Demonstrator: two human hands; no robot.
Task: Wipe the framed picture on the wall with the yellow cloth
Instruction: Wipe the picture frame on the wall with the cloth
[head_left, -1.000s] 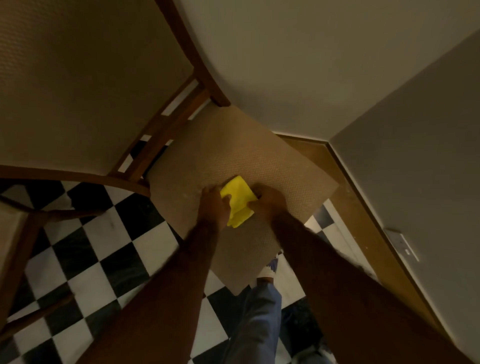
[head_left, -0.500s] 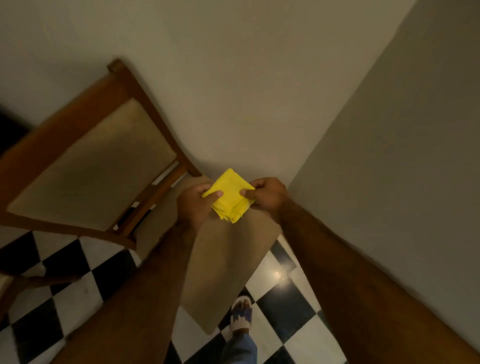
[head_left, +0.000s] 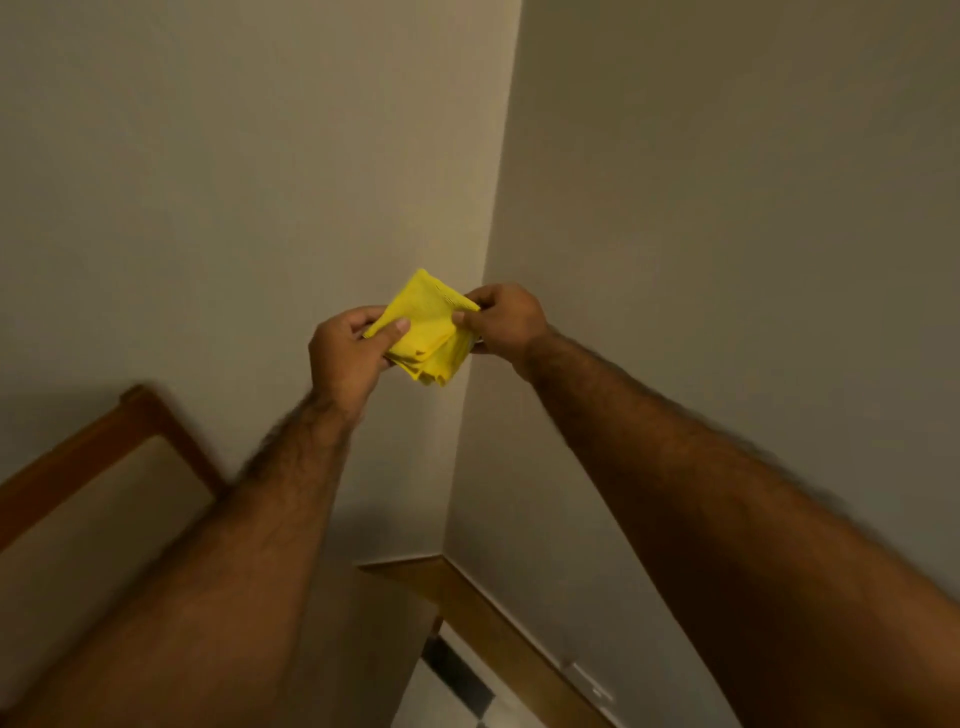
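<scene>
- The left hand (head_left: 347, 358) is closed on the yellow cloth (head_left: 425, 328), thumb pressed flat on its upper face near the left corner, the other fingers curled underneath.
- The right hand (head_left: 503, 323) pinches the cloth's right corner between thumb and bent fingers; its grip is tight too.
- The cloth is held up in the air between both hands, in front of the corner where two walls meet, touching neither wall as far as can be seen.
- It is folded into a thick square pad turned like a diamond, with several layered edges showing along its lower side; the fabric looks soft and finely woven, bright yellow.
- Both forearms are bare and reach up from the bottom of the view.
- The walls (head_left: 218, 171) are plain, matte and pale.
- A chair back (head_left: 93, 499) at lower left has a brown wooden frame around a beige padded panel.
- A brown wooden skirting board (head_left: 483, 618) runs along the foot of the right wall, above a strip of black-and-white tiled floor (head_left: 457, 686).
- The framed picture does not show in this view.
</scene>
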